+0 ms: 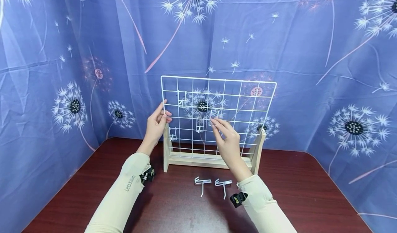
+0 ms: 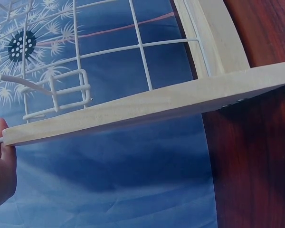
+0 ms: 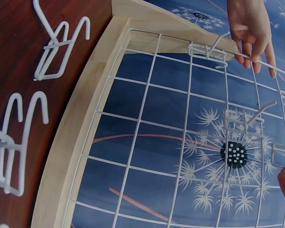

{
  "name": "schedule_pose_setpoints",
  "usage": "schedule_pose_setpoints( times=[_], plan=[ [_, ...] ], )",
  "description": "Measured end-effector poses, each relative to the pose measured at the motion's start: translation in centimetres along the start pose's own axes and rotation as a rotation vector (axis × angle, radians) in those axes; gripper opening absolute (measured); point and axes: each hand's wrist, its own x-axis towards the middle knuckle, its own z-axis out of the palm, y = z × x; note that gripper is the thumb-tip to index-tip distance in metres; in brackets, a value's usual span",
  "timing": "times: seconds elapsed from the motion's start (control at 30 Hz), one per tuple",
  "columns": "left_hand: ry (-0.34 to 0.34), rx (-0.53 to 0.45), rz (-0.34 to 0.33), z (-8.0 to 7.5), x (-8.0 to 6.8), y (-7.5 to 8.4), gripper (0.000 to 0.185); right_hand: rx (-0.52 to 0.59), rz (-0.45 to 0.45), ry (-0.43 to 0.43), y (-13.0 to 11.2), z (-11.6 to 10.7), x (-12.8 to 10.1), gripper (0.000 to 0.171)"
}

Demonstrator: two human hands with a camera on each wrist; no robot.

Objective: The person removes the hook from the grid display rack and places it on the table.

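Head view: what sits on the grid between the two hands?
Between the left hand on the grid's left edge and the right hand near its middle, the head view shows two hooks on the wires, one low left, one by the right fingers.

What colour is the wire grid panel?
White; the wire grid panel shows best in the head view.

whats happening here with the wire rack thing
A person is working at a white wire grid panel standing upright in a wooden base on a dark red table. The left hand grips the panel's left edge. The right hand pinches a small white hook against the wires near the middle. Three hooks already hang on the grid, and at least two more loose hooks lie on the table in front.
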Motion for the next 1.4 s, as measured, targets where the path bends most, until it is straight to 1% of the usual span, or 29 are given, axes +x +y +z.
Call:
schedule_pose_setpoints(
  times=[0.13, 0.37, 0.57, 0.8, 1.07, 1.2, 1.33, 1.4],
  plan=[
    [-0.001, -0.001, 0.004, 0.0, 0.0, 0.0, 0.053, -0.002, 0.005, -0.016, 0.0, -0.2, -0.4, 0.021],
    [-0.001, -0.008, 0.015, 0.0, 0.1, -0.1, 0.052, 0.027, 0.011, -0.043, -0.1, -0.3, -1.5, 0.021],
    [-0.001, -0.008, 0.008, 0.0, 0.0, -0.2, 0.053, 0.02, 0.022, -0.073, -0.2, 0.0, -2.6, 0.021],
    [0.003, -0.021, 0.025, 0.0, 0.2, -0.2, 0.053, 0.028, 0.018, -0.098, -0.3, 0.3, -3.3, 0.022],
    [0.0, -0.024, 0.024, -0.1, 0.1, -0.4, 0.053, 0.046, 0.006, -0.12, -0.6, 0.6, -4.3, 0.023],
    [0.0, -0.023, 0.019, -0.1, 0.1, -0.4, 0.053, 0.059, 0.025, -0.141, -0.6, 0.7, -4.7, 0.022],
    [0.002, -0.021, 0.015, -0.1, 0.0, -0.3, 0.053, 0.055, 0.032, -0.158, -0.7, 0.8, -5.2, 0.022],
    [0.003, -0.02, 0.014, 0.0, 0.0, -0.3, 0.053, 0.048, 0.021, -0.163, -0.7, 0.9, -5.3, 0.022]
  ],
)
